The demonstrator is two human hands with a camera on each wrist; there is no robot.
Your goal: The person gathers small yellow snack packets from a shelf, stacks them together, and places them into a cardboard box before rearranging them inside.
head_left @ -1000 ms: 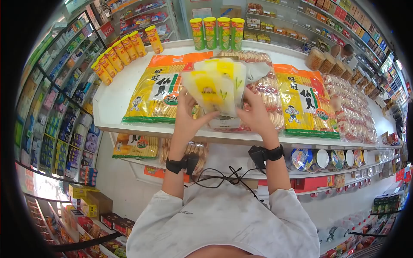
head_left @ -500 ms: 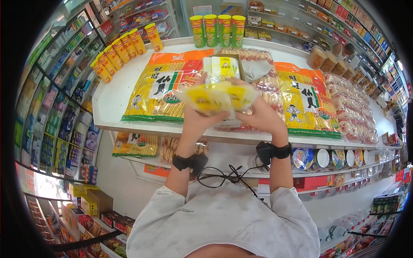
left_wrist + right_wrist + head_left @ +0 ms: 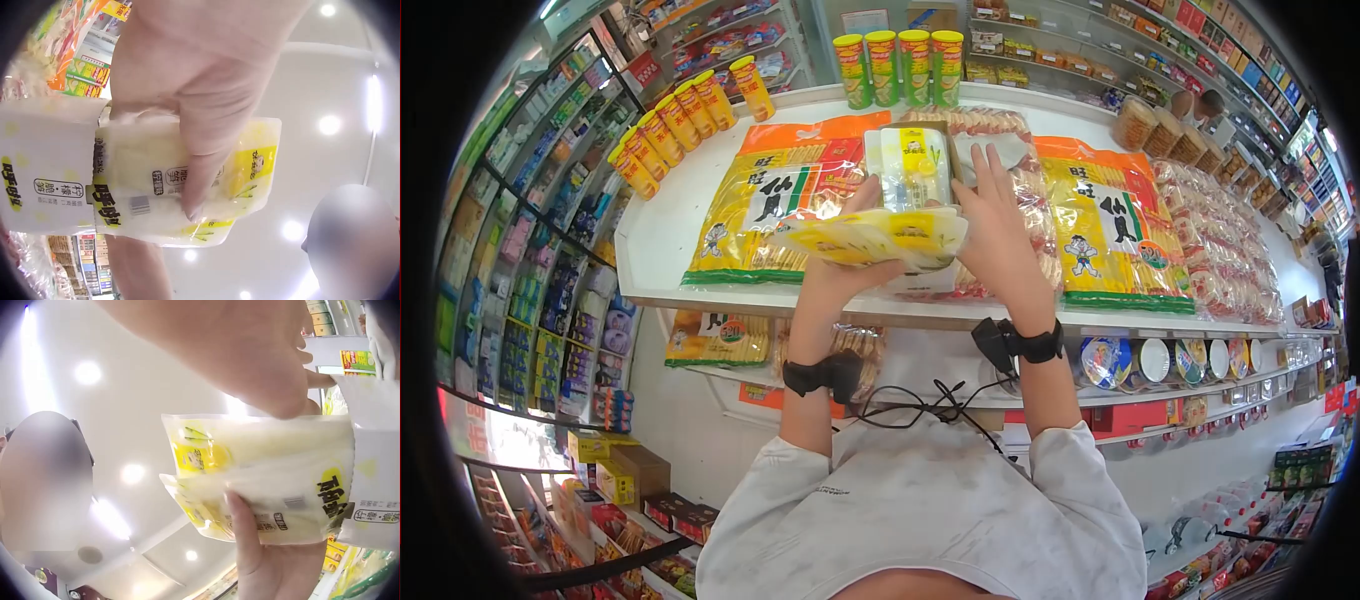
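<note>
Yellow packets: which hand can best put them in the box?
Probably the left hand: it grips the yellow packets just before the box. The right hand lies open beside it.

A white display shelf [image 3: 662, 235] carries two large yellow and orange plastic bags of rice crackers, one at the left [image 3: 765, 210] and one at the right [image 3: 1110, 230]. Four green and yellow cylindrical cans [image 3: 897, 65] stand upright in a row at the back edge. A row of orange and yellow cylindrical cans [image 3: 675, 115] lines the left edge. Clear plastic bags of round brown crackers [image 3: 1220, 250] lie at the far right. On the lower shelf sit round tins [image 3: 1160, 360] and another yellow bag [image 3: 715, 340].
</note>
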